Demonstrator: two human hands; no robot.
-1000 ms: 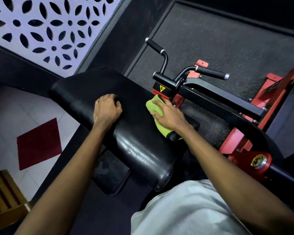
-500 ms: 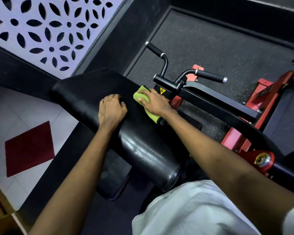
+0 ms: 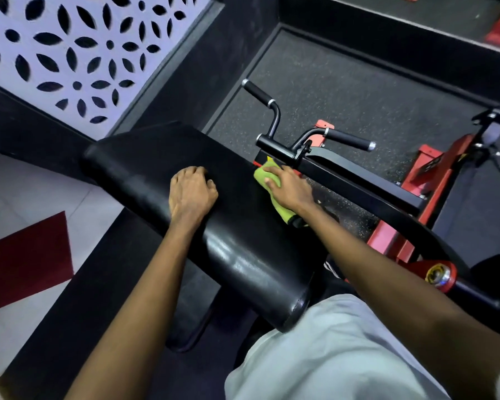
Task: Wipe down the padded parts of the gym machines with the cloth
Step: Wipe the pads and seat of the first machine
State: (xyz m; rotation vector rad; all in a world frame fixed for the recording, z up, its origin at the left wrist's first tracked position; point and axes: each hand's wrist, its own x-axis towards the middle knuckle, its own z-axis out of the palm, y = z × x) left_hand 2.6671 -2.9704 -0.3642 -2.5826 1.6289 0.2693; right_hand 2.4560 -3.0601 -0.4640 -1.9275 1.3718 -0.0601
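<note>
1. The right grip (image 3: 286, 189), fingers spread flat, presses the green cloth (image 3: 261, 175) against the black arm pad (image 3: 243, 241) at its right edge.
2. The left grip (image 3: 192, 192), fingers curled in, rests on the pad's top.

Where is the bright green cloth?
Head view: the green cloth sits under the right hand at the right edge of the black vinyl pad, near the handlebars.

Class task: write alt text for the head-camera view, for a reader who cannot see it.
A person's right hand presses a green cloth against the right edge of a black padded bench, while the left hand rests curled on its top. Black handlebars stand beyond.
</note>
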